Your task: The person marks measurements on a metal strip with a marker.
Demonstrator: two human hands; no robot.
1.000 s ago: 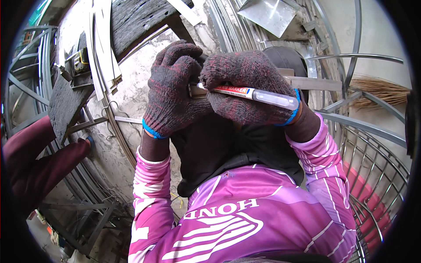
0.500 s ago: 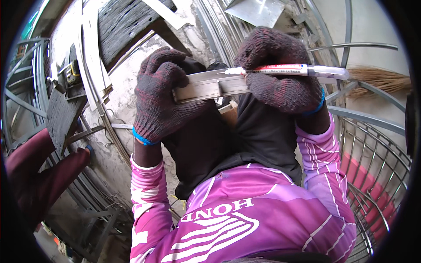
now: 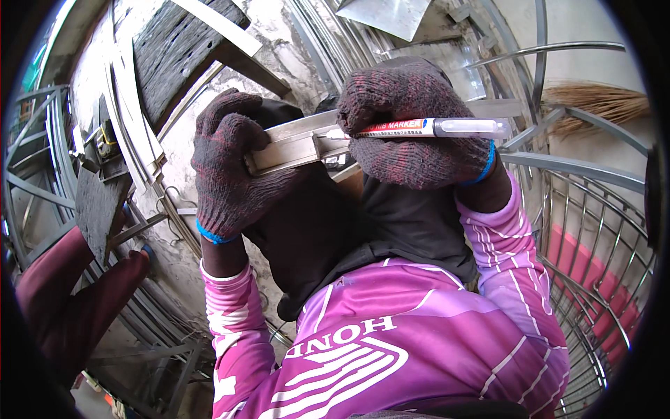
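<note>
Over my lap, my left hand (image 3: 227,164) in a dark knitted glove grips the left end of a pale metal bar (image 3: 283,153), thumb below and fingers curled above. A small upright metal piece (image 3: 315,145) crosses the bar partway along. My right hand (image 3: 419,119), gloved too, is closed around a white marker pen (image 3: 398,130) with a red label and a clear cap on its back end. The pen's tip points left, at the bar just right of the crosspiece; whether it touches, I cannot tell. My right fingers hide the bar's further stretch.
A dark weathered wooden bench (image 3: 178,52) stands at upper left, near long metal strips (image 3: 317,49). A person's maroon-clad leg (image 3: 98,293) shows at left. On the right are a straw broom (image 3: 593,108), grey metal frame bars (image 3: 572,167) and a wire basket (image 3: 593,258).
Both hands and the bar have shifted left and slightly down in view. The pen's tip has dropped closer to the bar beside the crosspiece. Both grips stay closed.
</note>
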